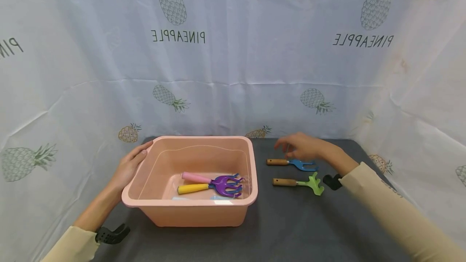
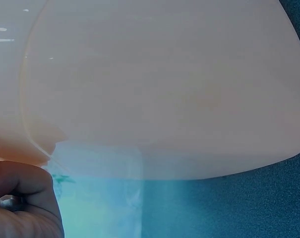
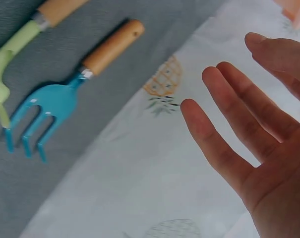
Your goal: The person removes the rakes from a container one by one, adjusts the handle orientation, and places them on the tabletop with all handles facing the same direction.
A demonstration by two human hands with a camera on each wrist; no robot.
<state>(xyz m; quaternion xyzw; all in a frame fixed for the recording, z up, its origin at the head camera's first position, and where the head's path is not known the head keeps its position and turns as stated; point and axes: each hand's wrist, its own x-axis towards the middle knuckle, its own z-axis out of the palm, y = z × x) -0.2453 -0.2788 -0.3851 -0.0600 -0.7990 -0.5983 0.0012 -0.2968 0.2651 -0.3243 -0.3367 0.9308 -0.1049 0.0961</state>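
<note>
My left hand grips the left rim of a pink plastic basin, its fingers curled at the edge in the left wrist view. Inside the basin lie a purple hand rake with a pink handle and a tool with a yellow handle, their heads overlapping. Over the table on the right, my right hand hovers by a blue garden hand fork with a wooden handle. Its fingers are spread and hold nothing in the right wrist view. A green hand rake lies nearer me.
The dark grey tabletop carries the basin and the loose tools. A white curtain printed with pineapples hangs behind and at both sides. Pale pieces show on the basin floor behind its front rim.
</note>
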